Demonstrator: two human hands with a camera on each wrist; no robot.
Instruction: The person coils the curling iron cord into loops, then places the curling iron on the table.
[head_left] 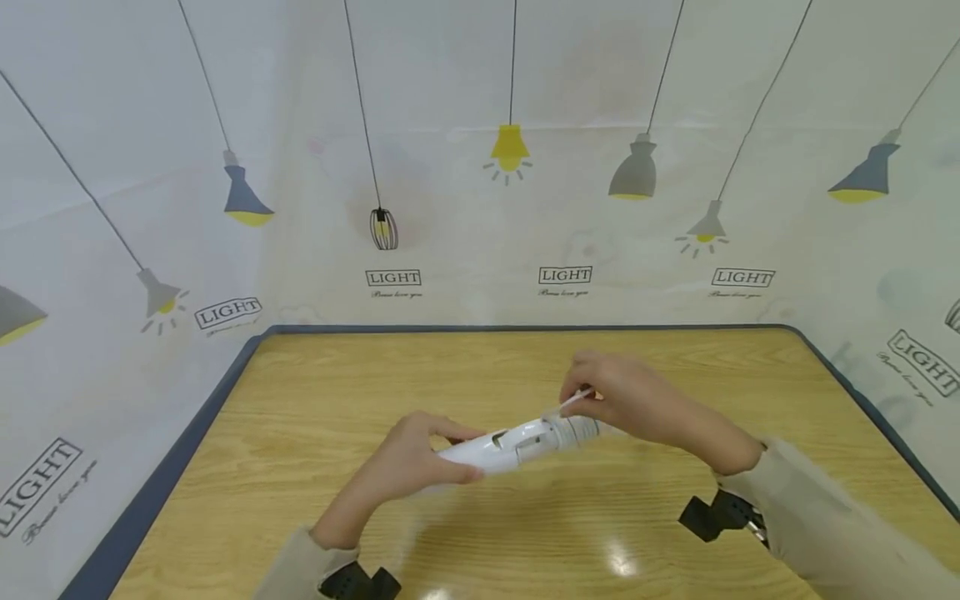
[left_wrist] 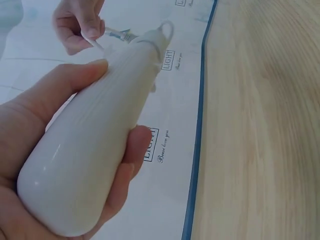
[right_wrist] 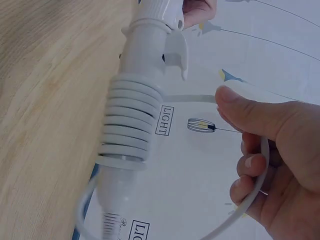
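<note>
My left hand point(head_left: 408, 458) grips the thick, rounded body of what looks like a white curling iron point(head_left: 491, 454), held tilted above the table. In the left wrist view my thumb lies along one side of the smooth body point(left_wrist: 85, 140), with fingers curled round the other. A small lever point(right_wrist: 176, 55) juts from its middle. Beyond that, several turns of white cord point(right_wrist: 129, 120) wrap the narrower part, which ends in a ridged tip point(right_wrist: 111, 225). To the right, my right hand point(head_left: 626, 396) holds a slack length of the cord between thumb and curled fingers.
Below the hands lies a wood-grain table point(head_left: 300, 392) with a dark blue edge point(head_left: 450, 328). A pale backdrop point(head_left: 450, 75) printed with lamps and "LIGHT" labels rises behind and at both sides. Black wrist cameras point(head_left: 723, 512) sit at the sleeves.
</note>
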